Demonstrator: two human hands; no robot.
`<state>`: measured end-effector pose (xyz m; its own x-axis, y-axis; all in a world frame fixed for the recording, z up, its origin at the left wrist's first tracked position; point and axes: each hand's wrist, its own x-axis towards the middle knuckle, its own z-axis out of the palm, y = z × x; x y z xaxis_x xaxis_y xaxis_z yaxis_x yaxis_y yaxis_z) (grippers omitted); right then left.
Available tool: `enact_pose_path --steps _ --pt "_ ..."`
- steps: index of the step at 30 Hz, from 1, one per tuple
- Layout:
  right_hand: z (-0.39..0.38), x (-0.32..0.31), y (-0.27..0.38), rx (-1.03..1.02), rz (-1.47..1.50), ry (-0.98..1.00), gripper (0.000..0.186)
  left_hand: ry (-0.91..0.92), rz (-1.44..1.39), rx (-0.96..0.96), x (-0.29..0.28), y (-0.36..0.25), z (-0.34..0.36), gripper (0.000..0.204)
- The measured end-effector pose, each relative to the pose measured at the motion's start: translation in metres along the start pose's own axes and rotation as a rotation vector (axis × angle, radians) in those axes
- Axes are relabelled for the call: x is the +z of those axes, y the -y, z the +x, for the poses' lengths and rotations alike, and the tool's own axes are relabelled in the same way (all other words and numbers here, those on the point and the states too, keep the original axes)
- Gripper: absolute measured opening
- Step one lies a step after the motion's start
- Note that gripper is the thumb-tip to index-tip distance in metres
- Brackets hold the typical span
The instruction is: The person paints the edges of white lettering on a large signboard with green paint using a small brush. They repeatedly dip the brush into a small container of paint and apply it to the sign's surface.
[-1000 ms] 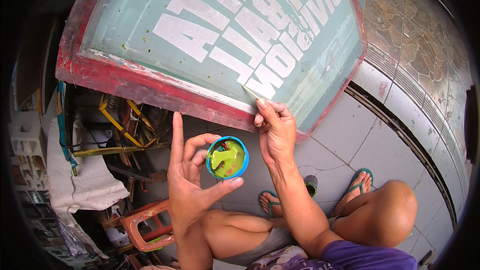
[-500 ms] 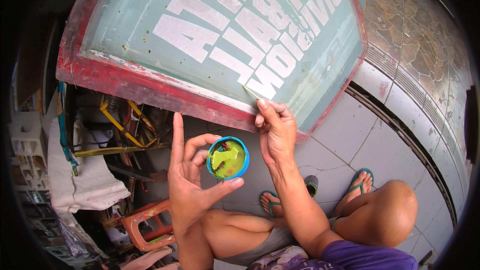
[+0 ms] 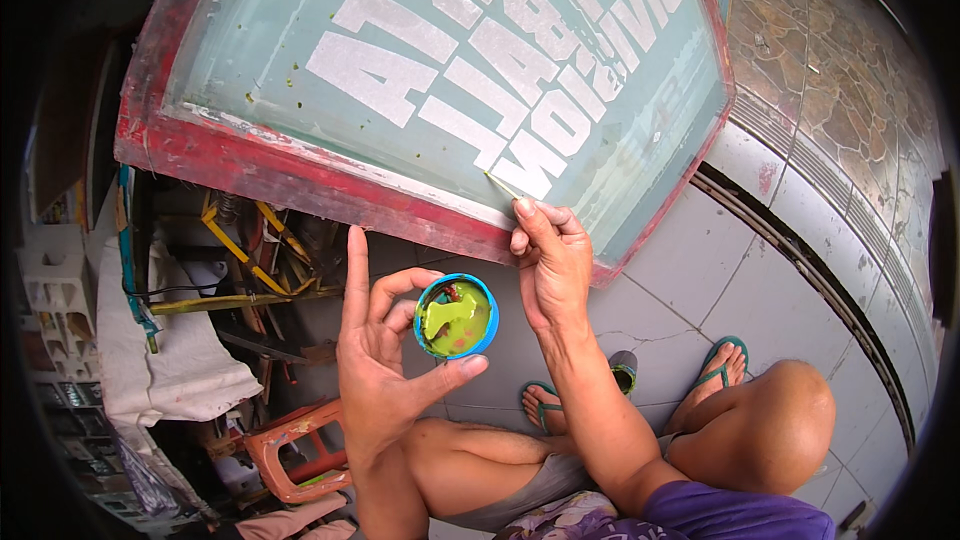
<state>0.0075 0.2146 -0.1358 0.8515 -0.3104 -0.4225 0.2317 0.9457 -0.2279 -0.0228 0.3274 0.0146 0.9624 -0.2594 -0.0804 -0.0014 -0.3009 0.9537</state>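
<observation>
A small blue cup [image 3: 495,328] with glossy green liquid in it sits in the grip of my left hand [image 3: 385,365], between the thumb and the curled fingers; the index finger points up. My right hand [image 3: 553,265] pinches a thin pale stick [image 3: 502,184]. Its tip meets the screen printing frame's mesh [image 3: 440,155] at the lower edge of the pale block lettering [image 3: 530,162]. The frame's red-stained wooden border [image 3: 300,178] runs just above both hands. Small green specks dot the mesh near its left side.
An orange-red plastic stool [image 3: 290,455] stands at lower left, near a draped pale cloth [image 3: 165,380] and yellow metal bars [image 3: 240,255]. My feet in green flip-flops [image 3: 722,360] rest on grey tiles [image 3: 660,310]. A metal floor track [image 3: 800,250] curves along the right.
</observation>
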Motion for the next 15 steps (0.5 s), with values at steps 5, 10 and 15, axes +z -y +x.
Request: enact_pose_path --steps 5,10,15 --pt "0.0016 -0.0028 -0.0012 -0.007 -0.008 0.012 0.017 0.0 0.006 -0.003 0.0005 -0.0002 0.0005 0.136" --pt "0.0 -0.0002 -0.0003 -0.001 0.001 0.005 0.016 -0.005 -0.008 -0.004 0.0007 -0.0005 -0.0001 0.136" --pt "0.0005 -0.0014 -0.0003 0.005 0.005 0.007 0.016 -0.006 -0.003 -0.003 0.0001 0.0 -0.0002 0.136"
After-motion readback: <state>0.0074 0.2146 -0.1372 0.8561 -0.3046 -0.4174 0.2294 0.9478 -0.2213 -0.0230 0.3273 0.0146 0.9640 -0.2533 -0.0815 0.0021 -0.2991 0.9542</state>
